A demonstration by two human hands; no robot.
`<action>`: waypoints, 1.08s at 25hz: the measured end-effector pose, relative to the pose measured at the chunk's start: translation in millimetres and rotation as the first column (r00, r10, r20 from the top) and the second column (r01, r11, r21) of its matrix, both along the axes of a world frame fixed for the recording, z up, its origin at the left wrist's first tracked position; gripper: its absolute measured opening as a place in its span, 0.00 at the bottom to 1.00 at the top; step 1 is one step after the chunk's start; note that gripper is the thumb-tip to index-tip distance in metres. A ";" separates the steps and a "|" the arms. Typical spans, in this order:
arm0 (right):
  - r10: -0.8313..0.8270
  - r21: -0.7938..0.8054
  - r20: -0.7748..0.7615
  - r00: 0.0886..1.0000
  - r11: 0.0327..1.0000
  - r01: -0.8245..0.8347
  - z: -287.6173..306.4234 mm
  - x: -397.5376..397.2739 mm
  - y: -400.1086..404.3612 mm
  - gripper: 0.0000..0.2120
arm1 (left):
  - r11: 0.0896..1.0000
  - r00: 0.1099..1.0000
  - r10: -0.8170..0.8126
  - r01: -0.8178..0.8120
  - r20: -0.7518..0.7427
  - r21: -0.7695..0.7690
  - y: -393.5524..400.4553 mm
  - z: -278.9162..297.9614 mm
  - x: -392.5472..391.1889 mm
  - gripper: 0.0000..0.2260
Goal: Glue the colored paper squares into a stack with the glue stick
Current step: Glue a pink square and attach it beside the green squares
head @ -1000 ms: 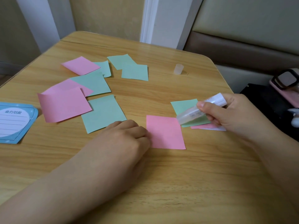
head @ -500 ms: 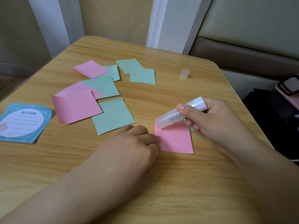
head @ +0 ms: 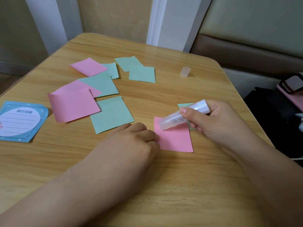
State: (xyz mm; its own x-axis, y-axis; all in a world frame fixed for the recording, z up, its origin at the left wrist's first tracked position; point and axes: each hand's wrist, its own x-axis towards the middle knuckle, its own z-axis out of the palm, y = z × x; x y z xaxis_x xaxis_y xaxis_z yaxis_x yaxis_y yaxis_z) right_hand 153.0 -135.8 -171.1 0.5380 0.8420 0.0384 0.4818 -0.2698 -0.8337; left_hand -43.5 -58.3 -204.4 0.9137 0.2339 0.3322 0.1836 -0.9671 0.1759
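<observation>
A pink paper square (head: pixel 176 139) lies on the wooden table (head: pixel 164 185) in front of me. My left hand (head: pixel 132 140) rests curled at its left edge, fingertips on the paper. My right hand (head: pixel 213 120) grips a translucent glue stick (head: pixel 182 117), whose open tip points down-left at the upper part of the pink square. A green square (head: pixel 184 105) peeks out under my right hand. Several loose pink squares (head: pixel 73 104) and green squares (head: pixel 112 114) lie scattered to the left and behind.
The glue stick's clear cap (head: pixel 185 72) stands at the back right of the table. A blue note card (head: pixel 19 122) lies at the left edge. A dark bag with a pink phone (head: pixel 291 89) sits off the table's right side.
My right hand has brought the glue stick left from over the green square onto the upper part of the pink square. My left hand stays at the pink square's left edge.
</observation>
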 end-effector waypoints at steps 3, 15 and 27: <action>-0.002 -0.007 0.012 1.000 1.000 0.002 1.9 6.1 -5.6 0.14 | 1.000 1.000 0.005 -0.005 0.003 -0.012 -0.3 0.4 0.0 0.18; -0.029 -0.011 -0.002 1.000 1.000 0.029 16.3 14.2 -26.3 0.15 | 0.999 1.000 0.017 -0.017 -0.020 -0.040 -1.1 1.4 -2.6 0.16; -0.087 0.077 -0.072 0.994 0.993 0.092 23.5 -13.8 -19.5 0.13 | 0.999 0.999 0.032 -0.032 0.008 0.043 -1.7 -3.2 -5.1 0.17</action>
State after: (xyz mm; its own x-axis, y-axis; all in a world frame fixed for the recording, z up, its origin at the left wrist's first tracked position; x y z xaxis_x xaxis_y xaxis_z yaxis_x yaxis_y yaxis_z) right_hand 139.2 -155.2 -147.7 0.6148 0.7861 0.0642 0.4000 -0.2407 -0.8843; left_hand -48.7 -60.0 -207.6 0.9036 0.2485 0.3490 0.2135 -0.9674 0.1359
